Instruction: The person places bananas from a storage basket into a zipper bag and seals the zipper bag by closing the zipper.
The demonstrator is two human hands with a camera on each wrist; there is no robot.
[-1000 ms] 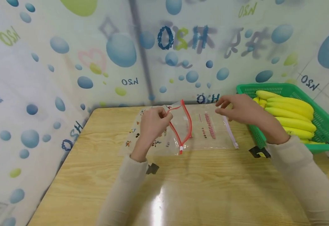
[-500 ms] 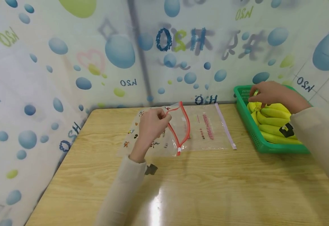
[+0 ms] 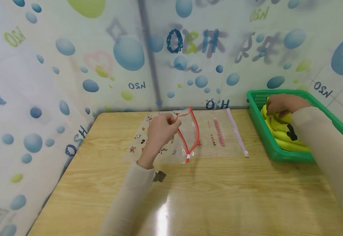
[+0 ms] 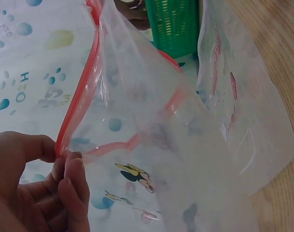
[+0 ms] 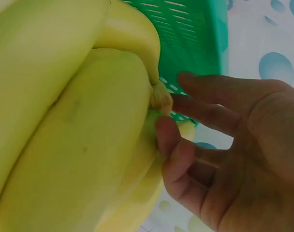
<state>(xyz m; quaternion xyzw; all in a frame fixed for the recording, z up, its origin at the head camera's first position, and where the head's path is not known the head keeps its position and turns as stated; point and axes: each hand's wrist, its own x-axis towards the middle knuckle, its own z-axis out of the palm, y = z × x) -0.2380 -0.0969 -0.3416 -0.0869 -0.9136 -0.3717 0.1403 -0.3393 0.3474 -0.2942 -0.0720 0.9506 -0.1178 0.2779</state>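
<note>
Step at the fruit: getting hold of the bananas looks, to me, like the work in hand, with the red-zip bag held open meanwhile.
Right hand: over the bananas, fingers half curled about the stem; whether they grip it or merely sit around it, I cannot tell from here.
Left hand: thumb and fingers together, pinching the edge of the red-zip bag at its mouth.
Next move: as I judge it, this calls for a sure grip at the stem before any lift, since the fruit lies close together; the left hand needs to hold its pinch, for thin film could sag shut.
Green basket: at the right of the table; the bananas lie inside it, stem end towards the left, partly hidden under hand and sleeve.
Red-zip bag's inside: mouth parted, facing the basket side; through the clear film I make out only printed cartoon figures.
Lilac-zip bag: flat on the table between the red zip and the basket, pink lettering on it; whether the two bags overlap, I cannot tell.
</note>
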